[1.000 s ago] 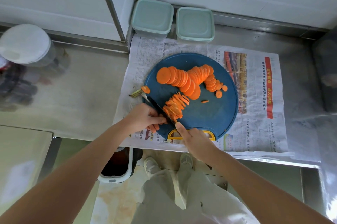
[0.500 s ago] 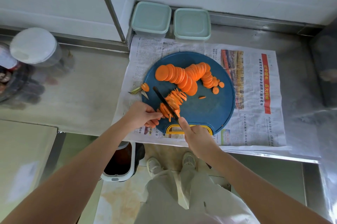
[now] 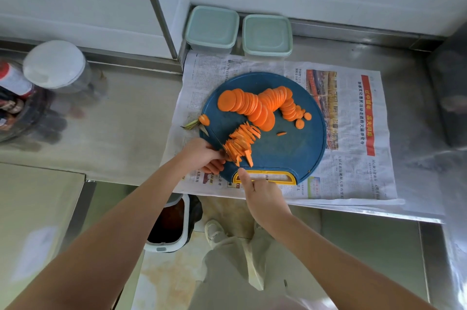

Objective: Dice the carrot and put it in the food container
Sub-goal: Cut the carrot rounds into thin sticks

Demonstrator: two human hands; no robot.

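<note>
My right hand [image 3: 265,199] grips the dark-bladed kitchen knife [image 3: 217,138]. The blade has slid left since a moment ago, up against my left hand [image 3: 202,155], whose curled fingers pin the orange carrot strips [image 3: 242,139] on the round blue plastic cutting board [image 3: 290,153]. Beyond stand two pale-green lidded plastic food containers [image 3: 212,28].

Bright daylight (blurred, warped edges)

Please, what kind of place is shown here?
Most likely a kitchen, perhaps a commercial one: a stainless steel counter, a blue cutting board with carrot slices, and lidded food containers.
</note>
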